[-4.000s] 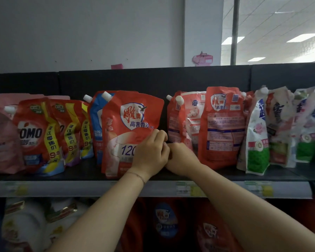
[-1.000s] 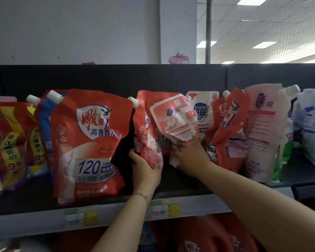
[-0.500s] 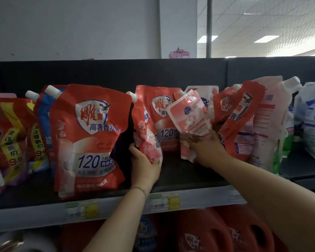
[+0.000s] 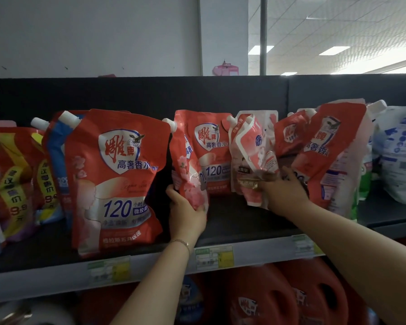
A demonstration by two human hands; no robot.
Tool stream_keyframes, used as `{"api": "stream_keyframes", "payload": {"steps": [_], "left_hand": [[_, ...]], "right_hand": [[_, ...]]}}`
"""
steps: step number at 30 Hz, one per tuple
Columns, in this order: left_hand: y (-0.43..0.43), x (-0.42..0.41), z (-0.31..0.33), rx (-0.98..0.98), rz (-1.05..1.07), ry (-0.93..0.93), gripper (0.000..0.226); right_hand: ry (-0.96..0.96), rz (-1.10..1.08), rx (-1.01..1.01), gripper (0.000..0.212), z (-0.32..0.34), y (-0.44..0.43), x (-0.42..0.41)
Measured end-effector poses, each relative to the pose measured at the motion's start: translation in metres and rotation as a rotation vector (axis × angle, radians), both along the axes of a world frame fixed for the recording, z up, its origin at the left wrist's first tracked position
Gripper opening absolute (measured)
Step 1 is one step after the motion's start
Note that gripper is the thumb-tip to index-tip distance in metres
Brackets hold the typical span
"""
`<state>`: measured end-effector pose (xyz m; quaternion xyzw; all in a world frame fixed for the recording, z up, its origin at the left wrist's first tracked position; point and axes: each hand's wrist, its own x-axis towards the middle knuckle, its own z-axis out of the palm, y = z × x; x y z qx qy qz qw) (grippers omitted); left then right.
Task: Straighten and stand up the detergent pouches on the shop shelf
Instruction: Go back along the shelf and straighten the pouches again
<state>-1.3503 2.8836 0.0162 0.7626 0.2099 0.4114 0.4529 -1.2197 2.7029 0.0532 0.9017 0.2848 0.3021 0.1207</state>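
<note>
My left hand grips the lower edge of a side-on red pouch, just right of the big red pouch; farther right of it, my right hand clutches a tilted pink pouch

Big red pouch showing 雕牌, 高奢香水 and 120, rear red pouch repeating 雕牌 and 120, yellow-banded pouch reading 9.9
</note>
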Motion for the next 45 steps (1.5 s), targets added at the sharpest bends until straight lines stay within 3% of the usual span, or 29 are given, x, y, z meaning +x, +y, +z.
{"api": "stream_keyframes", "payload": {"steps": [8, 10, 13, 16, 19, 23, 30, 38, 45], "left_hand": [[-0.001, -0.005, 0.004, -0.026, -0.033, -0.011, 0.071], [0.000, -0.007, 0.005, -0.051, -0.049, -0.006, 0.067], [0.000, -0.008, 0.006, -0.090, -0.085, -0.008, 0.062], [-0.001, -0.009, 0.006, -0.107, -0.125, 0.007, 0.060], [0.000, -0.010, 0.007, -0.148, -0.181, 0.009, 0.054], [-0.001, -0.010, 0.010, -0.228, -0.247, -0.015, 0.054], [0.003, 0.000, 0.010, -0.312, -0.223, -0.014, 0.057], [0.014, 0.017, 0.007, -0.427, -0.156, -0.049, 0.042], [0.033, 0.034, 0.017, -0.529, -0.049, 0.117, 0.045]], "right_hand": [[0.072, 0.051, 0.062, 0.039, 0.000, 0.018, -0.014], [0.099, 0.125, 0.021, 0.034, 0.001, 0.025, -0.018], [0.154, 0.298, 0.187, 0.038, 0.004, 0.029, -0.023], [0.202, 0.428, 0.199, 0.070, 0.004, 0.033, -0.027], [0.445, 0.603, 0.257, 0.118, 0.000, 0.041, -0.034], [0.634, 0.707, 0.390, 0.135, 0.001, 0.048, -0.030], [0.917, 0.777, 0.647, 0.116, -0.006, 0.072, -0.026], [0.754, 0.700, 0.723, 0.106, -0.018, 0.076, -0.038], [0.647, 0.499, 0.724, 0.098, -0.012, 0.090, -0.033]]}}
